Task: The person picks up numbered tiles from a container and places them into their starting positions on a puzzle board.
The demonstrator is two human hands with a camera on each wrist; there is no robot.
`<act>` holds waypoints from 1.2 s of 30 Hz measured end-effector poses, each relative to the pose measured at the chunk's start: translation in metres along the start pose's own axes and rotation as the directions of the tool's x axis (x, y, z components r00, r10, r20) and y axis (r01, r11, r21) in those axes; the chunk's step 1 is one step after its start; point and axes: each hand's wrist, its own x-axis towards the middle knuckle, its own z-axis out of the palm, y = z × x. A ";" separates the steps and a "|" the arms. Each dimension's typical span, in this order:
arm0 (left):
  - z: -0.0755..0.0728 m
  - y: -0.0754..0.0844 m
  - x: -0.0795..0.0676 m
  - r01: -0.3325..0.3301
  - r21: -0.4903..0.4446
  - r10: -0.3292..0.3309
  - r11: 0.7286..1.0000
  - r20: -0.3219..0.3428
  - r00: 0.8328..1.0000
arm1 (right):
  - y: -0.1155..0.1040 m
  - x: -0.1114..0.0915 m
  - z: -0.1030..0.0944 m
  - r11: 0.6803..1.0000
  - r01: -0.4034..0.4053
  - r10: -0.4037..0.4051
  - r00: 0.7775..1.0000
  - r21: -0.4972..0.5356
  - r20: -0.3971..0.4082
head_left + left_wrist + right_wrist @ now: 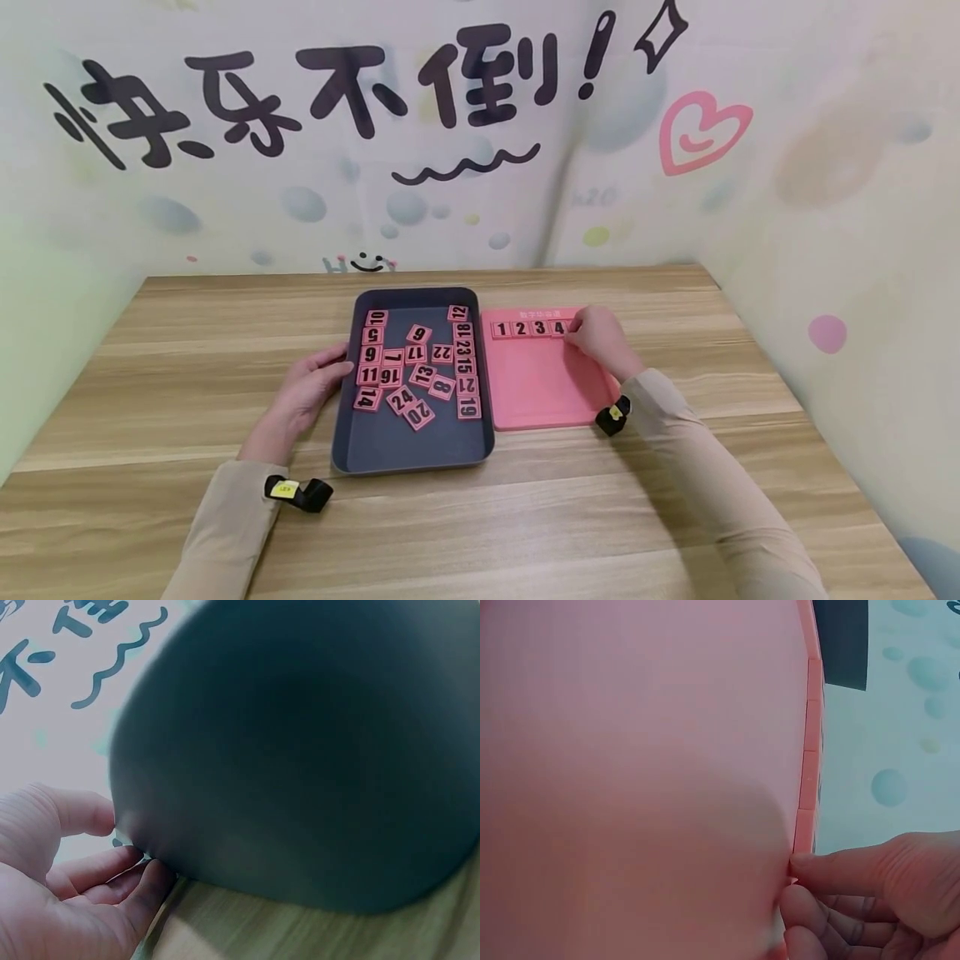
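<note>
My left hand [309, 385] holds the left wall of a dark grey tray [412, 446]; in the left wrist view its thumb [88, 813] and fingers meet at the tray's edge. Inside the tray lie several pink number tiles [418, 413], some turned sideways or upside down. To the right is a pink board [536, 387] with tiles 1 [501, 330], 2 [521, 329] and 3 [539, 328] in a row along its top edge. At that row's right end my right hand [600, 337] pinches the number 4 tile [558, 329] between thumb and fingers.
Tray and board stand side by side on a wood-grain table [187, 375]. Behind the table is a wall [300, 225] with large black characters and a pink heart. Another pale wall [862, 250] rises on the right.
</note>
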 end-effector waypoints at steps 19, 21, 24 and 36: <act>-0.001 0.000 -0.002 -0.009 -0.003 0.009 1.000 0.002 1.000 | -0.012 0.000 -0.014 0.996 -0.009 0.006 1.000 0.088 0.027; -0.002 0.001 -0.002 -0.008 -0.004 0.008 1.000 -0.001 1.000 | -0.023 0.002 -0.021 0.993 0.008 -0.013 0.999 0.115 0.041; -0.003 0.001 -0.002 -0.007 -0.009 0.007 1.000 -0.005 1.000 | -0.043 0.006 -0.028 0.988 0.041 -0.052 0.996 0.148 0.072; -0.001 0.000 -0.001 -0.012 0.001 0.012 1.000 -0.002 1.000 | -0.123 0.030 0.005 0.934 0.137 -0.174 0.981 0.331 0.086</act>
